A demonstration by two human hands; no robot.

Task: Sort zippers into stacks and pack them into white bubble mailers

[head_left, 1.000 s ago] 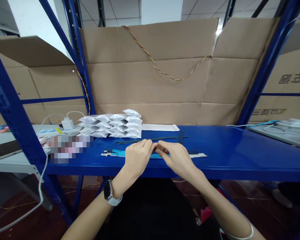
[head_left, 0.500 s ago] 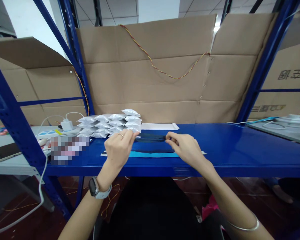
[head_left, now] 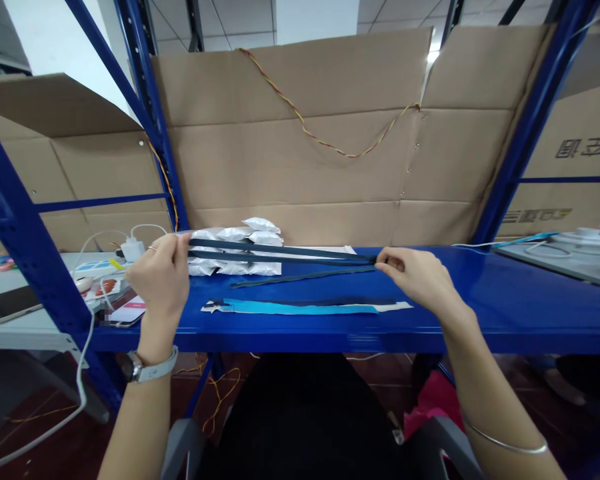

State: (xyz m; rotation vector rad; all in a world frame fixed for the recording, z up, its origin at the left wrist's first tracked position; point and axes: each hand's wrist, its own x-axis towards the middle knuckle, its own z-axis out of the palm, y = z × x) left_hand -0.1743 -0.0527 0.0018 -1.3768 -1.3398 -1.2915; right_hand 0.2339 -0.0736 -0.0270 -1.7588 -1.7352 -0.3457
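Long dark fabric strips point(head_left: 280, 253) are stretched level above the table between my two hands. My left hand point(head_left: 163, 270) is closed around their left ends, in front of the white packets. My right hand point(head_left: 415, 277) pinches the right ends between thumb and fingers. From this pinch another dark strip point(head_left: 300, 277) slopes down to the left, its far end loose. Below them, a bright blue strip point(head_left: 300, 308) lies flat near the table's front edge, with dark and white strips partly showing under it.
Stacked white packets point(head_left: 265, 247) stand at the back left of the blue table point(head_left: 505, 300). To the left are a phone point(head_left: 17, 303), a charger point(head_left: 133, 249) and cables. Blue rack posts point(head_left: 535, 127) and a cardboard wall point(head_left: 300, 173) frame the table. White equipment point(head_left: 580, 243) sits right.
My hands have moved apart, the left one outward to the left and the right one to the right. The dark strips, bunched between them before, are now drawn out long.
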